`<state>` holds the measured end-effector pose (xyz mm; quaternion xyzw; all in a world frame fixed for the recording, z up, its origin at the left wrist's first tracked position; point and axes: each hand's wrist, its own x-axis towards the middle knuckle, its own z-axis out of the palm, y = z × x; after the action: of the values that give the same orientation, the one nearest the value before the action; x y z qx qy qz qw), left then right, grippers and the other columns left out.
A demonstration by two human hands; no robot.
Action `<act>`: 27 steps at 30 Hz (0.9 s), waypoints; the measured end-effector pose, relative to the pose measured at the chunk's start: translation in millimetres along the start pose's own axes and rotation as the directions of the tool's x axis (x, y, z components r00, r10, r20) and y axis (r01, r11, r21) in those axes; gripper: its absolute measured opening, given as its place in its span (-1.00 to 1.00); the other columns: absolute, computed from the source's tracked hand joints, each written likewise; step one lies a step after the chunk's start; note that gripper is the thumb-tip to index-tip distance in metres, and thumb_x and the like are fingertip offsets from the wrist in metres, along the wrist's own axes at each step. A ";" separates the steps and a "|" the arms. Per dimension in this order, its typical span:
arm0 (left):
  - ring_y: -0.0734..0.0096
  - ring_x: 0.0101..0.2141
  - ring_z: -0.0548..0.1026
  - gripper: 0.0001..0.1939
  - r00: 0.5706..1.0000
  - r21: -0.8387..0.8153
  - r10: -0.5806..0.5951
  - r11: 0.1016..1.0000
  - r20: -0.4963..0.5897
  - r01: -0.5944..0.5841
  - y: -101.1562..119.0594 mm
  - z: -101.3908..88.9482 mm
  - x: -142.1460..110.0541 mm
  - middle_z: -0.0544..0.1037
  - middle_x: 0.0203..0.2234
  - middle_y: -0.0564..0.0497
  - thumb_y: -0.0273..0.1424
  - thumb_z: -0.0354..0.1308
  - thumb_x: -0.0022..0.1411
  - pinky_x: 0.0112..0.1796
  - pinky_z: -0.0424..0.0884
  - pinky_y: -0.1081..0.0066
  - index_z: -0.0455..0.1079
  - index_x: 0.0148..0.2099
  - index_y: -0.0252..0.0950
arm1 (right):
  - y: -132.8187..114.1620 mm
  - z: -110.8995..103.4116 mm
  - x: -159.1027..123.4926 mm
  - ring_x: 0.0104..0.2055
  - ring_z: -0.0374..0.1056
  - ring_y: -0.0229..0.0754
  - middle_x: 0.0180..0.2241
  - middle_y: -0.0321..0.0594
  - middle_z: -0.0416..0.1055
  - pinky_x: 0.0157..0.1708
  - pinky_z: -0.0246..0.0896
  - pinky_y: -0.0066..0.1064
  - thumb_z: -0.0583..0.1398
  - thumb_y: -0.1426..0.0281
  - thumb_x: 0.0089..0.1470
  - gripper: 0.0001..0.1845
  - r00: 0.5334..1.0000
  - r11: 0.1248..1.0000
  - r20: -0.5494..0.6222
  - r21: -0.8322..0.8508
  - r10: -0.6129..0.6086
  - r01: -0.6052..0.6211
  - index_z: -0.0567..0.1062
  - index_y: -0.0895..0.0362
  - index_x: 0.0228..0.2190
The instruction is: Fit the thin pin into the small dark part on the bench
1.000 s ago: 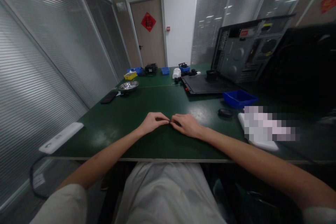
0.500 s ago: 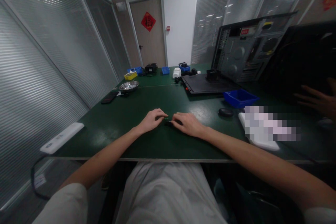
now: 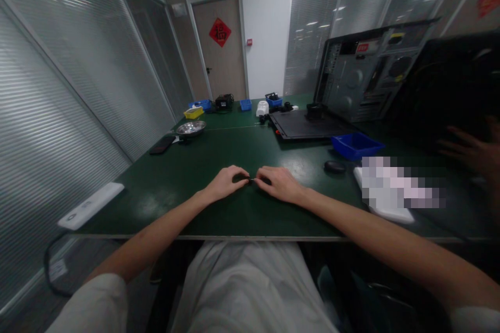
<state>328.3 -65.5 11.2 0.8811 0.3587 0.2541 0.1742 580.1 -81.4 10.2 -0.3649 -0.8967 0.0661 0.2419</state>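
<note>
Close together over the green table (image 3: 242, 218), my two hands meet at a tiny dark piece (image 3: 251, 181), too small to tell its kind. My left hand (image 3: 227, 183) pinches its left end between thumb and fingertips. From the other side my right hand (image 3: 280, 184) has thumb and fingers closed at the right end, where a light sliver shows. The fingers hide most of the piece. A black computer mouse (image 3: 335, 167) lies to the right of my right hand.
A blue tray (image 3: 356, 145), a black panel (image 3: 308, 127) and an open computer case (image 3: 353, 80) stand to the right. A white power strip (image 3: 91, 206), a phone (image 3: 162, 145) and a metal bowl (image 3: 191, 128) lie left. At far right, another person's hand (image 3: 469, 145) appears blurred.
My left fingertips have closed onto the small dark piece, which was at my right fingers alone. A small green bit seen between the hands before no longer shows.
</note>
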 end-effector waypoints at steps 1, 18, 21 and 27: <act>0.25 -0.06 0.50 -0.74 1.000 0.002 -0.001 1.000 0.016 0.001 -1.2 -0.9 -0.7 0.59 -0.08 -0.07 -0.28 0.18 0.38 0.00 0.38 0.30 0.55 0.02 -0.25 | -0.2 -0.5 0.0 -0.30 0.34 -0.23 -0.28 -0.24 0.47 -0.32 0.02 -0.42 0.11 0.24 0.35 -0.78 1.000 1.000 0.001 0.003 0.001 -0.001 0.48 0.08 -0.21; 0.12 -0.12 0.53 -0.73 0.572 0.389 -0.636 0.420 -0.518 0.820 -187.0 -187.5 -128.6 0.63 -0.15 -0.19 -0.50 0.20 0.22 -0.10 0.37 0.38 0.61 -0.05 -0.44 | 0.1 -2.1 0.5 -0.33 0.35 -0.25 -0.27 -0.25 0.49 -0.34 0.03 -0.43 0.11 0.22 0.35 -0.77 1.000 1.000 0.024 0.013 0.018 -0.018 0.48 0.09 -0.23; 0.27 -0.25 0.51 -0.73 0.526 0.360 -0.654 0.385 -0.544 0.850 -190.2 -196.8 -142.7 0.63 -0.30 -0.08 -0.49 0.26 0.20 -0.21 0.32 0.48 0.60 -0.06 -0.48 | 0.9 -0.1 1.2 -0.33 0.35 -0.25 -0.28 -0.25 0.49 -0.34 0.03 -0.43 0.12 0.22 0.34 -0.77 1.000 1.000 0.022 0.001 0.020 -0.020 0.48 0.08 -0.24; 0.43 -0.38 0.41 -0.71 0.487 0.319 -0.638 0.368 -0.597 0.873 -183.7 -196.2 -142.2 0.57 -0.49 0.03 -0.48 0.30 0.21 -0.31 0.21 0.57 0.57 -0.04 -0.54 | -0.4 0.5 2.0 -0.31 0.37 -0.23 -0.28 -0.24 0.50 -0.33 0.05 -0.42 0.12 0.22 0.34 -0.77 0.999 1.000 0.027 -0.001 0.024 -0.024 0.49 0.08 -0.23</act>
<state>28.9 -18.3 34.3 0.5462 0.8142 0.1793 -0.0812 578.3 -80.2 10.7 -0.3748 -0.8954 0.0736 0.2287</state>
